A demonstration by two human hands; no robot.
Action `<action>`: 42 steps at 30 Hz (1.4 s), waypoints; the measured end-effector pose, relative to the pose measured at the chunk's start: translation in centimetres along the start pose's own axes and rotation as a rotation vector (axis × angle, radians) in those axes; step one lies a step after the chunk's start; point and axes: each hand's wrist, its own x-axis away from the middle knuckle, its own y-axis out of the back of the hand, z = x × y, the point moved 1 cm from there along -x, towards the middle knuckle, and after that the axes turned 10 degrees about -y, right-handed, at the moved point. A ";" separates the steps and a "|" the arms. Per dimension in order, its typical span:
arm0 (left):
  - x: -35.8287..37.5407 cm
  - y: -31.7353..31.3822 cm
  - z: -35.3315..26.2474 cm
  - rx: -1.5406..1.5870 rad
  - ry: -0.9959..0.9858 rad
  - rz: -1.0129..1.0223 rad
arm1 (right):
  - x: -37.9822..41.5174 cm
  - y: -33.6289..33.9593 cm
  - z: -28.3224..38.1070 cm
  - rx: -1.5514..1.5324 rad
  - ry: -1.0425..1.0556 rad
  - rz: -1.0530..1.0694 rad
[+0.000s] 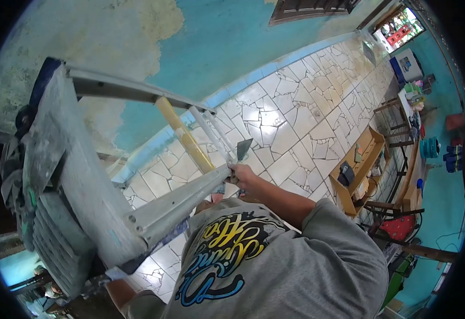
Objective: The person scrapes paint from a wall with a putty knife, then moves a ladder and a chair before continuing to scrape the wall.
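Observation:
My right hand [239, 175] is closed at the rail of a metal stepladder [176, 204], and a scraper or trowel with a dark flat blade [244, 148] sticks up from it. The fingers are wrapped round its handle, close against the ladder rail. My left forearm [119, 292] reaches down at the lower left, below the ladder's top; the left hand itself is hidden. On the pale, stained ladder top [91, 170] lie grey cloths and a grey ridged object [59, 239].
A turquoise wall [216, 53] with bare peeling patches runs along the upper left. The floor [291, 127] has broken-tile paving. A wooden tray or shelf [357, 170] holding items, a table, a red chair seat [397, 227] and a white-and-blue box [407, 66] stand at the right.

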 end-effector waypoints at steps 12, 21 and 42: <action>0.8 -1.4 2.0 -0.035 0.076 -0.059 | 1.2 -1.3 2.3 0.221 -0.144 0.081; 7.3 3.9 5.5 -0.052 0.192 -0.245 | 2.1 12.7 10.8 0.485 0.215 -0.186; 36.2 -33.1 -24.1 0.806 0.004 0.918 | -0.1 35.5 41.0 0.941 0.242 -0.441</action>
